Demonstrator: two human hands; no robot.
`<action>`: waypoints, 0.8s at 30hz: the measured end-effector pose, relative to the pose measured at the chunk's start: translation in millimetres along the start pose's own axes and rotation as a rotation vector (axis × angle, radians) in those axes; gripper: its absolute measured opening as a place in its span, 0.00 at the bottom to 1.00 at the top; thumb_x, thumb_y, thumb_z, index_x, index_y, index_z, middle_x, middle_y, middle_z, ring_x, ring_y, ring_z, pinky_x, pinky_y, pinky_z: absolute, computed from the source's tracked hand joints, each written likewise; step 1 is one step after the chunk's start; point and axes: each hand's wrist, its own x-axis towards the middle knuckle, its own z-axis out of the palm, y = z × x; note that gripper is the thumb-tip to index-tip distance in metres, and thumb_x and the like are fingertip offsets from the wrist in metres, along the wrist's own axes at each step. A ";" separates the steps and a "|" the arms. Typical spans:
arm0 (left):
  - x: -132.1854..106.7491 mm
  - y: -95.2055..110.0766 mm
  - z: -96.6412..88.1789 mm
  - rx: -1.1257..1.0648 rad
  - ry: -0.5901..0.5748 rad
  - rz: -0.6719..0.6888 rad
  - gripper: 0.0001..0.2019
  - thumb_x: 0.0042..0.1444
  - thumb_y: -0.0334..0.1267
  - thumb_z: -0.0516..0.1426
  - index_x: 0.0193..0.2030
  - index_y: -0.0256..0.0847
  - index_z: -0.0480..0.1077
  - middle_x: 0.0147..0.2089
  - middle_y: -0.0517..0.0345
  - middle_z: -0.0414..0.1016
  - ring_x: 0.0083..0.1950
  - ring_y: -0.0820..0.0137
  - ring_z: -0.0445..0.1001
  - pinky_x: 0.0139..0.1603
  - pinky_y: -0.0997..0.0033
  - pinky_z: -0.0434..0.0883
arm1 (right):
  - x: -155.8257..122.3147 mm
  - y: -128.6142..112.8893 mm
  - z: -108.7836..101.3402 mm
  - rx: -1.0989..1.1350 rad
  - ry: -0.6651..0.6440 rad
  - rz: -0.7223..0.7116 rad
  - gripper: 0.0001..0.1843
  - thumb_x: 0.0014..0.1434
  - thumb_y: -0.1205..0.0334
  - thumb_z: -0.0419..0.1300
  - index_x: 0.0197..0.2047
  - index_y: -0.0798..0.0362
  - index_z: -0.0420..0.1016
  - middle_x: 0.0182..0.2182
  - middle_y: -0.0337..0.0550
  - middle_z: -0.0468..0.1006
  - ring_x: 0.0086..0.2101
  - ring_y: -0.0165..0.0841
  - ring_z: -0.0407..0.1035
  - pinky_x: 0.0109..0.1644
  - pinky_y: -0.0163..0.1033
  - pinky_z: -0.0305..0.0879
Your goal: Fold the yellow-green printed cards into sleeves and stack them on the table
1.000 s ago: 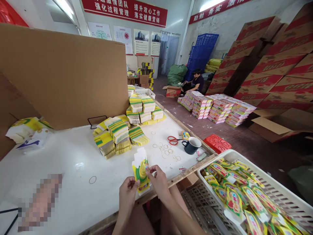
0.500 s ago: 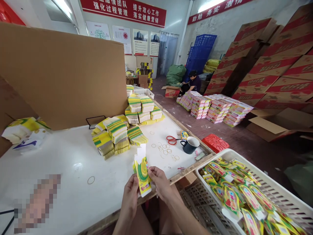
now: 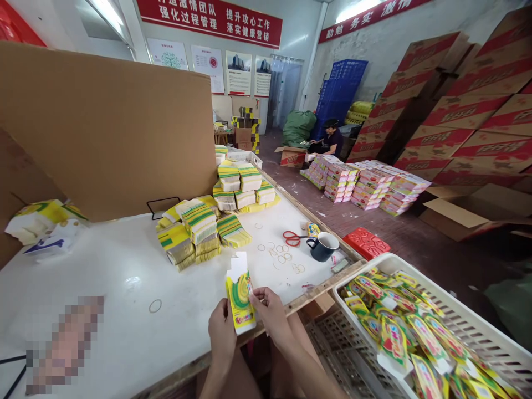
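Both my hands hold one flat yellow-and-green packet (image 3: 240,296) upright over the near edge of the white table (image 3: 116,282). My left hand (image 3: 221,332) grips its lower left side, fingers closed. My right hand (image 3: 270,313) pinches its right edge. The packet has a white flap at its top. Bundled stacks of similar packets (image 3: 195,227) lie further back on the table.
A white basket (image 3: 465,318) at right holds several loose packets. Scissors (image 3: 293,238), a dark mug (image 3: 324,246) and rubber bands (image 3: 280,255) lie on the table's right. A tall cardboard sheet (image 3: 108,127) stands behind. A person sits far back among cartons (image 3: 465,111).
The packet has stayed between my hands and shifted slightly; my left hand slid lower along it. The view barely moved.
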 end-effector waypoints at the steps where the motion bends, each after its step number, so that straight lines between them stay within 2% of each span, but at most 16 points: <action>1: -1.0 -0.9 1.2 0.046 0.005 0.019 0.11 0.52 0.43 0.55 0.21 0.42 0.65 0.21 0.59 0.71 0.24 0.66 0.68 0.26 0.70 0.62 | -0.8 0.7 -0.8 -0.001 -0.015 0.014 0.20 0.43 0.47 0.67 0.30 0.53 0.71 0.26 0.39 0.73 0.28 0.33 0.67 0.37 0.38 0.64; 5: -9.0 -0.7 4.1 0.198 0.040 0.104 0.13 0.57 0.43 0.49 0.23 0.44 0.61 0.20 0.62 0.67 0.24 0.67 0.66 0.27 0.71 0.61 | -6.9 0.6 -2.4 0.020 -0.148 0.097 0.23 0.45 0.42 0.65 0.32 0.54 0.71 0.24 0.38 0.74 0.27 0.33 0.69 0.34 0.39 0.65; 8: -12.0 5.0 0.2 0.315 0.055 0.196 0.13 0.56 0.42 0.49 0.21 0.45 0.58 0.20 0.63 0.63 0.25 0.67 0.64 0.29 0.71 0.59 | -11.2 -1.1 -4.2 0.023 -0.218 0.133 0.24 0.47 0.39 0.62 0.32 0.54 0.71 0.23 0.37 0.73 0.25 0.31 0.67 0.30 0.36 0.64; 12: -8.3 17.6 -7.5 0.448 -0.024 0.294 0.12 0.52 0.37 0.51 0.19 0.44 0.58 0.20 0.62 0.63 0.25 0.67 0.63 0.30 0.70 0.56 | -14.6 -4.3 -10.3 -0.014 -0.257 0.150 0.25 0.49 0.39 0.61 0.36 0.54 0.71 0.21 0.35 0.70 0.22 0.29 0.64 0.27 0.34 0.61; 17: -6.1 25.2 -9.5 0.520 -0.114 0.327 0.10 0.50 0.33 0.52 0.20 0.43 0.59 0.21 0.61 0.66 0.25 0.67 0.64 0.28 0.71 0.55 | -16.2 -11.3 -14.6 -0.066 -0.315 0.108 0.27 0.47 0.44 0.65 0.45 0.54 0.73 0.35 0.42 0.76 0.36 0.35 0.70 0.40 0.38 0.66; 20: -5.4 22.1 -9.4 0.505 -0.133 0.321 0.11 0.54 0.35 0.50 0.21 0.43 0.59 0.20 0.62 0.65 0.23 0.69 0.65 0.26 0.73 0.58 | -12.9 -14.3 -15.7 -0.091 -0.298 0.116 0.28 0.46 0.46 0.67 0.47 0.55 0.72 0.35 0.43 0.75 0.35 0.35 0.71 0.37 0.38 0.67; 24: -4.0 16.6 -8.3 0.478 -0.143 0.315 0.14 0.59 0.40 0.46 0.22 0.43 0.58 0.19 0.65 0.64 0.21 0.72 0.65 0.24 0.76 0.60 | -8.9 -13.4 -18.1 -0.114 -0.243 0.115 0.24 0.47 0.48 0.66 0.41 0.56 0.72 0.33 0.42 0.73 0.33 0.34 0.70 0.35 0.37 0.67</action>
